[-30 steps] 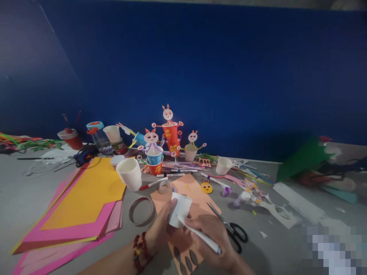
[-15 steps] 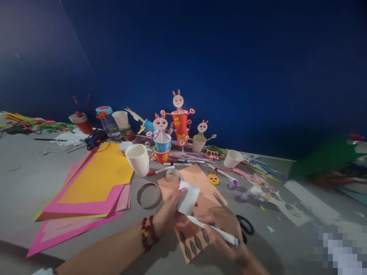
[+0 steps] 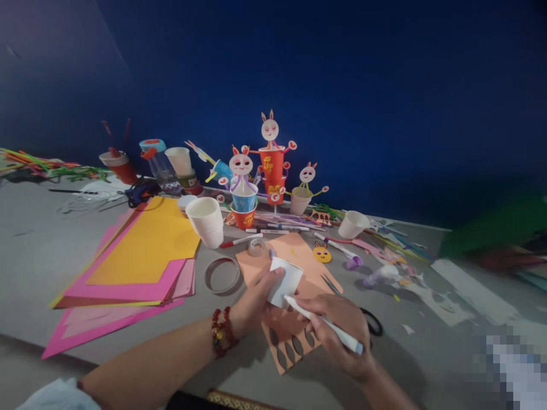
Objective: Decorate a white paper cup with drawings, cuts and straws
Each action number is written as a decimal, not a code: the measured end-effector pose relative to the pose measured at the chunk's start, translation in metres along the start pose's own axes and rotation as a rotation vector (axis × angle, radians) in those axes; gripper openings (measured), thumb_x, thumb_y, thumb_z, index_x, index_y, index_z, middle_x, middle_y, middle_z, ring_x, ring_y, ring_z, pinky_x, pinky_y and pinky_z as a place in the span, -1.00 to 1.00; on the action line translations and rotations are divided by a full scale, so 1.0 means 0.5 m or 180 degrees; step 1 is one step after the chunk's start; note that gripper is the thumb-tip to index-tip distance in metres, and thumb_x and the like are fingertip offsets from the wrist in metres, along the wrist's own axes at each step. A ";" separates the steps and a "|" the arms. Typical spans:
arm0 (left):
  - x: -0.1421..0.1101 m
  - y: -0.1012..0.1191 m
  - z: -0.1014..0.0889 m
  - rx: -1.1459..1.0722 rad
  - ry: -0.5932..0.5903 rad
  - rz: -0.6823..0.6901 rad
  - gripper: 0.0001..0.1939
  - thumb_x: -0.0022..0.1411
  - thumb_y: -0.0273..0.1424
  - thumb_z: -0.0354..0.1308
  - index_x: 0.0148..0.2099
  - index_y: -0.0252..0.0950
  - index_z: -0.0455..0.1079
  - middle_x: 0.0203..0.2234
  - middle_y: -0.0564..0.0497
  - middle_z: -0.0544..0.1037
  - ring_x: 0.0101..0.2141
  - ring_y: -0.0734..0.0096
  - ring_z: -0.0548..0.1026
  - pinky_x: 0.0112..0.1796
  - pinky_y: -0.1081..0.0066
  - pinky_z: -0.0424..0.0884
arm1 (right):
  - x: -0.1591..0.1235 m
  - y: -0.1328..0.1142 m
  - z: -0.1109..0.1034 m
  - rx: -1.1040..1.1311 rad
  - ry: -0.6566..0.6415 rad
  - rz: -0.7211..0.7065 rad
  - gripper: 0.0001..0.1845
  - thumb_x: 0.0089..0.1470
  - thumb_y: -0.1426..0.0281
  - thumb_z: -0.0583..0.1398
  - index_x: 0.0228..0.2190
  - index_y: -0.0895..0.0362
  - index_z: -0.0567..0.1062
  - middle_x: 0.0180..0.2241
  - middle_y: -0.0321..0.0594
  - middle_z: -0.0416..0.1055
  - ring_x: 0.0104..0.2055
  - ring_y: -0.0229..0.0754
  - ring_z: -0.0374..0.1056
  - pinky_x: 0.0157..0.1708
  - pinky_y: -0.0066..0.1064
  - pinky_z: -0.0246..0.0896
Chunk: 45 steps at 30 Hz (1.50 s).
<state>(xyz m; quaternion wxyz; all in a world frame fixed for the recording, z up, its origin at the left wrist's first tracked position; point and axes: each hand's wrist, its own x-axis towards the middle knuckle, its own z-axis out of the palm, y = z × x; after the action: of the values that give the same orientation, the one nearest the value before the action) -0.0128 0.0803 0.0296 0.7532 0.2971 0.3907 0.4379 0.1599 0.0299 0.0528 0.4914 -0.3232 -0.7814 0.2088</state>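
Observation:
My left hand (image 3: 256, 296) grips a white paper cup (image 3: 287, 281), tilted, with the thumb along its side. In my right hand (image 3: 342, 330) is a white marker (image 3: 327, 326) with a light blue end. Its tip meets or nearly meets the lower part of the cup; I cannot tell whether it touches. Under both hands lies an orange paper sheet (image 3: 294, 247) with leaf-shaped holes cut along its near edge. A pair of scissors (image 3: 371, 322) lies partly hidden behind my right hand.
Sheets of yellow and pink paper (image 3: 141, 245) are stacked at left, near a tape roll (image 3: 222, 275) and white cups (image 3: 205, 221). Rabbit-faced cup figures (image 3: 272, 165) stand at the back. Markers (image 3: 333, 245), a yellow rabbit face (image 3: 322, 253) and paper scraps (image 3: 440, 299) lie at right.
The marker tip has shifted up from the cup's bottom edge onto its side. Both hands and the cup moved slightly up and right in view, as the camera tilted down.

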 end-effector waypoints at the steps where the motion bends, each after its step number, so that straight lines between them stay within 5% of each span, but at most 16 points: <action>1: 0.000 0.000 0.000 -0.0007 0.0001 -0.0001 -0.52 0.11 -0.13 0.29 -0.05 -0.36 0.37 -0.50 -0.06 0.60 -0.54 0.38 0.53 -0.55 0.51 0.36 | 0.000 -0.002 0.001 -0.0019 -0.0022 -0.0018 -0.71 0.16 0.50 0.09 -0.15 0.06 0.54 -0.50 -0.28 0.54 -0.51 -0.19 0.46 -0.47 -0.39 0.31; 5: -0.004 0.003 0.004 0.0066 -0.0052 -0.0176 -0.48 0.14 -0.10 0.26 0.03 -0.32 0.32 -0.48 -0.04 0.60 -0.62 0.40 0.50 -0.63 0.52 0.29 | -0.001 -0.009 0.005 -0.0010 -0.0311 -0.0163 -0.67 0.14 0.50 0.07 -0.14 0.06 0.54 -0.53 -0.28 0.51 -0.56 -0.18 0.42 -0.50 -0.36 0.28; 9: -0.005 0.005 0.006 -0.0025 0.0004 -0.0016 -0.48 0.11 -0.14 0.30 0.01 -0.37 0.35 -0.50 -0.05 0.59 -0.55 0.38 0.53 -0.58 0.54 0.31 | -0.001 -0.009 0.004 -0.0028 -0.0056 -0.0021 -0.67 0.15 0.51 0.08 -0.13 0.04 0.54 -0.51 -0.30 0.53 -0.52 -0.19 0.44 -0.46 -0.38 0.30; 29: -0.007 0.007 0.003 0.0064 -0.0048 -0.0213 -0.40 0.15 -0.10 0.23 0.13 -0.34 0.28 -0.47 -0.05 0.59 -0.58 0.35 0.50 -0.58 0.48 0.28 | 0.000 -0.008 0.006 0.0091 -0.0186 -0.0091 -0.71 0.13 0.50 0.10 -0.18 0.10 0.57 -0.54 -0.29 0.52 -0.54 -0.21 0.44 -0.48 -0.41 0.29; 35: -0.004 0.002 0.000 -0.0061 -0.0171 -0.0213 -0.41 0.12 -0.09 0.25 0.07 -0.39 0.35 -0.45 -0.09 0.59 -0.47 0.30 0.53 -0.46 0.44 0.39 | -0.003 0.009 -0.006 0.0158 0.0032 0.0018 -0.69 0.14 0.52 0.11 -0.14 0.09 0.57 -0.42 -0.25 0.59 -0.44 -0.19 0.50 -0.36 -0.39 0.38; 39: 0.000 0.001 -0.002 -0.0112 -0.0240 -0.0314 -0.44 0.13 -0.08 0.23 0.06 -0.35 0.37 -0.43 -0.06 0.59 -0.48 0.31 0.52 -0.51 0.43 0.40 | -0.004 0.016 -0.009 -0.0080 0.0601 0.0287 -0.70 0.17 0.51 0.11 -0.15 0.11 0.58 -0.37 -0.20 0.60 -0.48 -0.20 0.50 -0.40 -0.40 0.39; 43: -0.002 0.003 -0.001 -0.0110 -0.0176 -0.0280 -0.46 0.15 -0.12 0.23 0.06 -0.38 0.38 -0.45 -0.09 0.60 -0.46 0.31 0.53 -0.47 0.45 0.42 | -0.004 0.014 -0.005 0.0137 0.0059 -0.0007 -0.70 0.14 0.49 0.11 -0.16 0.08 0.59 -0.48 -0.26 0.57 -0.50 -0.17 0.48 -0.44 -0.38 0.37; 45: -0.003 0.003 -0.001 -0.0135 -0.0216 -0.0309 -0.45 0.15 -0.11 0.22 0.07 -0.38 0.37 -0.45 -0.10 0.61 -0.47 0.31 0.52 -0.47 0.44 0.42 | -0.006 0.016 -0.004 0.0007 0.0205 0.0014 -0.71 0.15 0.49 0.12 -0.17 0.07 0.59 -0.45 -0.24 0.58 -0.48 -0.17 0.49 -0.43 -0.38 0.38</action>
<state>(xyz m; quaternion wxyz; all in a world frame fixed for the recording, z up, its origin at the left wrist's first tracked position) -0.0143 0.0798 0.0309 0.7925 0.2764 0.3696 0.3987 0.1653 0.0334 0.0464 0.5162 -0.3309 -0.7642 0.2003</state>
